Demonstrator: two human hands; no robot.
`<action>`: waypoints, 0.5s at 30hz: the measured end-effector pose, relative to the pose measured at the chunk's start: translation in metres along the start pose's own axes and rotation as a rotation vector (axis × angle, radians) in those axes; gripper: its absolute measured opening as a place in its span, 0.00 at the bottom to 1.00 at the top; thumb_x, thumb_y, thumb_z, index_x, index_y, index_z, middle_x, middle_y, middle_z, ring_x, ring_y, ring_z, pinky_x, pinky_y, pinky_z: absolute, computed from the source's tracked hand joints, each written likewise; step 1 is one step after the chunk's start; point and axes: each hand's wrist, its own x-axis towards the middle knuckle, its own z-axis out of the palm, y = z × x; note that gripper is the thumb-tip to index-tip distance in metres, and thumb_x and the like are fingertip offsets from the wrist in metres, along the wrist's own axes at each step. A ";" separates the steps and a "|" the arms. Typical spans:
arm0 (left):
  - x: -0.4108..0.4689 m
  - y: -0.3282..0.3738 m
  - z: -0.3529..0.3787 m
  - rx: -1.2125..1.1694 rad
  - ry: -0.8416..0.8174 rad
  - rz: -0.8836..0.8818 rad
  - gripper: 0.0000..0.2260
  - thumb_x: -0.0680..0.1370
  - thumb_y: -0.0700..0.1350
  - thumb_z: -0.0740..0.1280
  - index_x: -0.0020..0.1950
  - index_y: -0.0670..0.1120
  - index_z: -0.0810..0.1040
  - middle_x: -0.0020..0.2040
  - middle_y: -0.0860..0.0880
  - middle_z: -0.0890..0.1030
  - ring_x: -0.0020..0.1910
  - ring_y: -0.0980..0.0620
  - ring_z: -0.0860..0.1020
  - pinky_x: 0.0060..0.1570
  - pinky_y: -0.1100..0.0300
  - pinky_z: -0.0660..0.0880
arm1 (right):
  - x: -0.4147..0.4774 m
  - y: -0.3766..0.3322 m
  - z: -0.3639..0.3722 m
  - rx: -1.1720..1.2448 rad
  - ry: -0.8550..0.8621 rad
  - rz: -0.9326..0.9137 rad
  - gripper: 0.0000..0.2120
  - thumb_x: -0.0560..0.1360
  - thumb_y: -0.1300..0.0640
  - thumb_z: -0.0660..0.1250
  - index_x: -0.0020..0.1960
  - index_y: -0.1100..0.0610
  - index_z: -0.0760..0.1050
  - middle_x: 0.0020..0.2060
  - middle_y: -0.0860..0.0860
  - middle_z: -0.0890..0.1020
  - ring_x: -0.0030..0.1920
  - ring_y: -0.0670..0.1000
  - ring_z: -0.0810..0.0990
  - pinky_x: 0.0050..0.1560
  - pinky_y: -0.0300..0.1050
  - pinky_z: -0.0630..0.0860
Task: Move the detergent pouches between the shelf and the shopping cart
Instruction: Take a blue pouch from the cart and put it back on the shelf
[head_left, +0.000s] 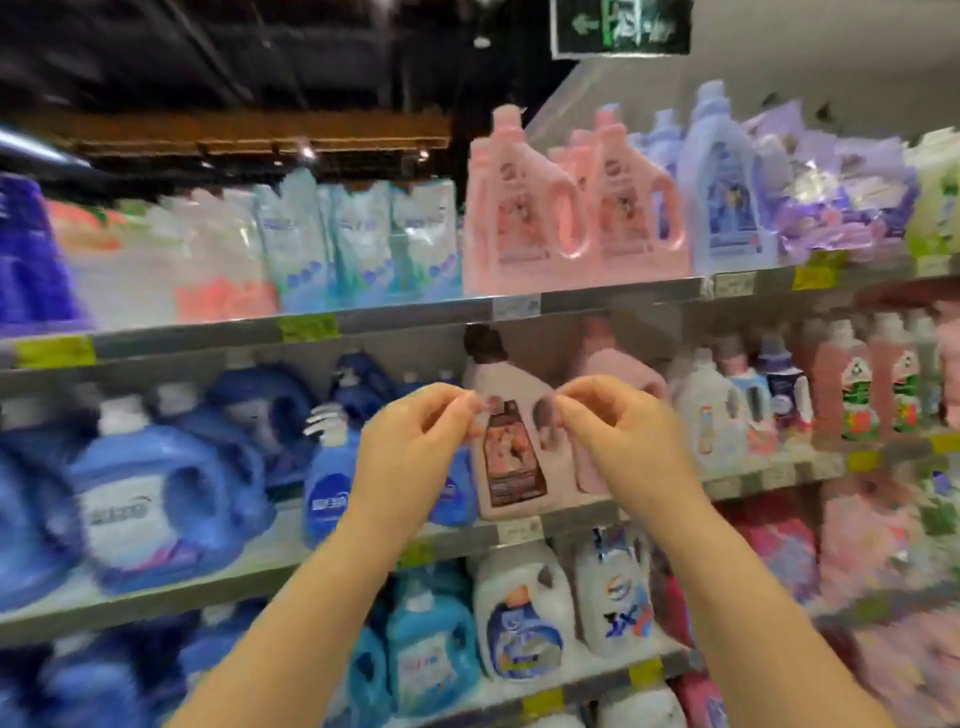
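Blue-and-white detergent pouches (358, 244) stand in a row on the top shelf (395, 317), left of the pink jugs. More white-and-pink pouches (208, 260) stand further left, and purple pouches (841, 208) lie piled at the far right of that shelf. My left hand (415, 441) and my right hand (618, 436) are raised side by side in front of the middle shelf, below the pouches. Their fingers are curled and hold nothing. The shopping cart is out of view.
Pink jugs (566, 223) fill the middle of the top shelf. A pink bottle with a dark cap (511, 441) stands right behind my hands. Blue jugs (156, 493) crowd the left, white jugs (519, 613) the lower shelf. The view is blurred.
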 end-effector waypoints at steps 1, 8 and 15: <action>0.011 -0.011 -0.028 0.041 0.025 -0.003 0.10 0.75 0.44 0.65 0.34 0.53 0.79 0.29 0.59 0.79 0.30 0.64 0.75 0.35 0.69 0.69 | 0.010 -0.009 0.024 0.001 -0.018 -0.028 0.06 0.75 0.55 0.66 0.40 0.47 0.77 0.35 0.45 0.81 0.39 0.44 0.79 0.44 0.43 0.75; 0.082 -0.073 -0.172 0.276 0.150 -0.026 0.08 0.75 0.45 0.67 0.39 0.57 0.77 0.29 0.57 0.81 0.31 0.64 0.77 0.41 0.67 0.72 | 0.101 -0.052 0.147 0.127 -0.138 -0.099 0.08 0.74 0.56 0.67 0.36 0.50 0.78 0.33 0.42 0.82 0.41 0.46 0.82 0.49 0.45 0.76; 0.175 -0.123 -0.230 0.513 0.174 -0.051 0.06 0.77 0.46 0.65 0.40 0.52 0.77 0.32 0.53 0.81 0.30 0.62 0.76 0.32 0.74 0.67 | 0.215 -0.073 0.238 0.147 -0.292 -0.221 0.08 0.75 0.54 0.66 0.36 0.50 0.78 0.30 0.44 0.82 0.35 0.40 0.80 0.43 0.36 0.74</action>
